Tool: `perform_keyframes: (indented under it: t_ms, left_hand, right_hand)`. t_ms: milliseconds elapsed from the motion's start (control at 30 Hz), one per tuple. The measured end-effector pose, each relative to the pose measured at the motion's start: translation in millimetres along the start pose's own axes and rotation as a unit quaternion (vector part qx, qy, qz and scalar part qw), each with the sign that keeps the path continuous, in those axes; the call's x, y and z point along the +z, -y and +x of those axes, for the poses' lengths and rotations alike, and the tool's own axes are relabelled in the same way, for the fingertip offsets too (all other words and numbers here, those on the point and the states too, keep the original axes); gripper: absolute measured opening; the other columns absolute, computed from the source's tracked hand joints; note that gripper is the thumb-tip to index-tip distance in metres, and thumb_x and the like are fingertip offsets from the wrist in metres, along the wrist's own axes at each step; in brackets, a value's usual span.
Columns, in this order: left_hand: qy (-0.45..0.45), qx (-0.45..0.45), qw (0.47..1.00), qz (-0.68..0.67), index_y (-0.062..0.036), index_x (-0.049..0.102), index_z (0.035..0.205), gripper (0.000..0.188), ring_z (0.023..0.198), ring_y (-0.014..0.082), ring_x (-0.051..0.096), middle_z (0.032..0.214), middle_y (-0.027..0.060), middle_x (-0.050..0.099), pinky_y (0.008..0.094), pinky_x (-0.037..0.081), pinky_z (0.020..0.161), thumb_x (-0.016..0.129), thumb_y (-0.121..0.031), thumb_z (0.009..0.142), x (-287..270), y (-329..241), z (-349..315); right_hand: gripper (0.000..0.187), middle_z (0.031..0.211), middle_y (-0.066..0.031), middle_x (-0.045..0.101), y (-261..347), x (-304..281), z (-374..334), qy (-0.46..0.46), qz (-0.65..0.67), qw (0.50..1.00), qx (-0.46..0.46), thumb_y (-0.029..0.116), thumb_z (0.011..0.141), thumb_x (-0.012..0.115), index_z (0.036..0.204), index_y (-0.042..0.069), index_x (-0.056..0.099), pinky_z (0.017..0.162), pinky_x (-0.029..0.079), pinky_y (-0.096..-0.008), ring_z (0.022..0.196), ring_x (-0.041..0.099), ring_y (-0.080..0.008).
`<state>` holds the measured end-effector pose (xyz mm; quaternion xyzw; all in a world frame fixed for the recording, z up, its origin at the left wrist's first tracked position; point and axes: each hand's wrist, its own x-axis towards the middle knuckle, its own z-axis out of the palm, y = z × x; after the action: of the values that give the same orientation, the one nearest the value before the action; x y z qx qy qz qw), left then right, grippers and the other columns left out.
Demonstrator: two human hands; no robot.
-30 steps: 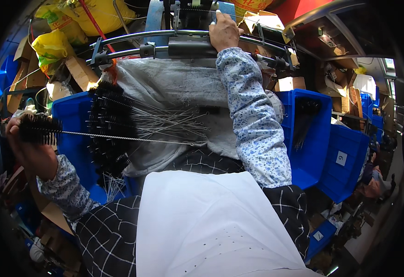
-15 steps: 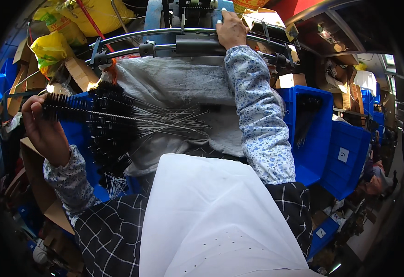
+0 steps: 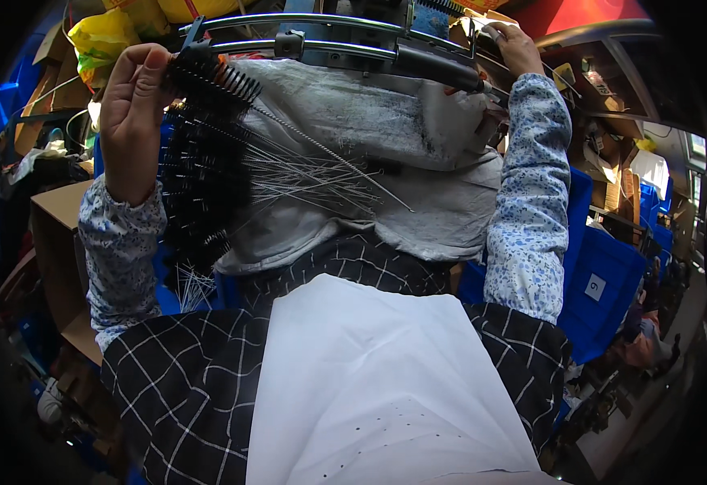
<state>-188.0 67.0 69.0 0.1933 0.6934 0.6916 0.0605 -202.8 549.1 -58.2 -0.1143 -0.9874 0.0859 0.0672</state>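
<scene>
My left hand [image 3: 135,105] pinches the bristle end of a black wire brush [image 3: 218,79], thumb and fingertips together. The brush's twisted wire stem slants down to the right over a pile of similar black brushes [image 3: 208,174]. Their thin looped stems lie across a grey cloth [image 3: 353,105] in front of me. At the far right, my right hand [image 3: 515,48] reaches past the end of a machine's metal rails [image 3: 329,48]. Its fingers are bent beside a small upright bracket; what they grip is hidden. Just left of it sits a dark cylinder [image 3: 438,69] on the near rail.
Blue bins [image 3: 604,291] stand at my right, and a cardboard box [image 3: 58,202] is at my left. Yellow bags [image 3: 99,40] lie at the far left. More brush stems [image 3: 193,287] show beside my left thigh.
My left hand has carried the brush forward and right, to the left end of the rails. My right hand has moved right, and the dark cylinder sits farther right. The view has shifted.
</scene>
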Motion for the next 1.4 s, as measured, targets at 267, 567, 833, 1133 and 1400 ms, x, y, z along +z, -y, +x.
perform_keyframes:
  t_ms: [267, 567, 833, 1133, 1400]
  left_hand:
    - [0.122, -0.094, 0.981, -0.12, -0.0021, 0.044, 0.091, 0.018, 0.079, 0.0107, 0.056, 0.084, 0.0059, 0.055, 0.0234, 0.047, 0.07, 0.039, -0.019, 0.089, 33, 17, 7]
    - [0.168, -0.119, 0.964, 0.169, -0.0023, 0.039, 0.096, 0.03, 0.065, 0.0103, 0.051, 0.077, 0.0068, 0.053, 0.0204, 0.041, 0.061, 0.035, -0.031, 0.09, 34, 18, -1]
    - [0.169, -0.136, 0.883, 0.417, -0.0009, 0.049, 0.084, 0.015, 0.058, 0.009, 0.046, 0.063, 0.0037, 0.049, 0.0219, 0.036, 0.054, 0.054, -0.015, 0.081, -49, 57, -23]
    - [0.145, -0.207, 0.904, 0.344, -0.0042, 0.05, 0.088, 0.013, 0.064, 0.0029, 0.038, 0.069, -0.004, 0.042, 0.0159, 0.032, 0.059, 0.053, -0.016, 0.083, -49, 57, -26]
    - [-0.046, -0.039, 0.98, 0.192, -0.0043, 0.046, 0.094, 0.013, 0.066, 0.002, 0.035, 0.076, -0.0042, 0.043, 0.0143, 0.029, 0.06, 0.041, -0.015, 0.089, -47, 47, -10]
  right_hand:
    - [0.038, 0.09, -0.0149, 0.058, 70, -85, -143, 0.217, 0.174, 0.953, -0.122, 0.028, 0.084, 0.048, 0.112, 0.002, 0.048, 0.076, 0.043, -0.0313, 0.086, 0.055, -0.0234]
    - [0.03, 0.076, -0.0105, 0.06, 189, -49, -135, 0.169, 0.416, 0.89, -0.083, 0.025, 0.085, 0.046, 0.104, 0.002, 0.051, 0.062, 0.044, -0.0269, 0.071, 0.057, -0.0177]
    - [0.021, 0.082, -0.004, 0.062, 97, 18, -32, -0.2, -0.027, 0.979, 0.016, 0.029, 0.08, 0.049, 0.096, 0.022, 0.06, 0.076, 0.038, -0.0401, 0.084, 0.053, -0.0235]
    - [0.024, 0.082, -0.0067, 0.061, 96, 29, -23, -0.179, 0.007, 0.984, -0.021, 0.029, 0.08, 0.048, 0.101, 0.024, 0.059, 0.076, 0.036, -0.0396, 0.083, 0.053, -0.0239]
    - [0.031, 0.102, -0.0043, 0.054, 100, 17, -8, -0.085, 0.044, 0.995, 0.023, 0.014, 0.08, 0.035, 0.101, 0.017, 0.057, 0.093, 0.025, -0.0477, 0.106, 0.04, -0.0308]
